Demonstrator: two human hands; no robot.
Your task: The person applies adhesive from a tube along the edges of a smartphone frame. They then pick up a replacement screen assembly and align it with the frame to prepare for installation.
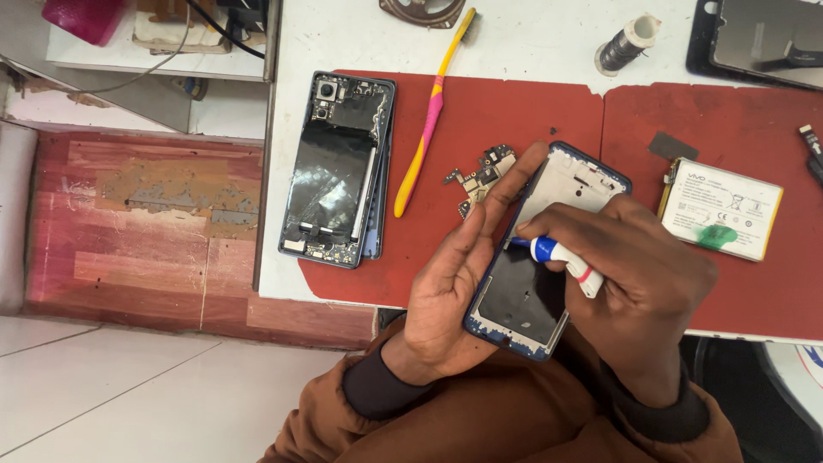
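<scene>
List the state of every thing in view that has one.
Blue phone frame: opened, emptied, held tilted at the mat's edge.
Left hand: cradles the frame.
Right hand: grips a small white and blue tube, tip against the frame.
Dark opened phone: back off, lying flat.
Small circuit board: removed, on the red mat.
White flat battery: out, lying flat.
Yellow and pink toothbrush: lying idle.

A white worktop (531,51) carries two red mats (480,111). On the left mat lie an opened phone (336,170), a yellow-pink toothbrush (426,129) and a small circuit board (480,176); at three o'clock, a white battery (720,208); at one o'clock, a dark spool (626,45).
</scene>
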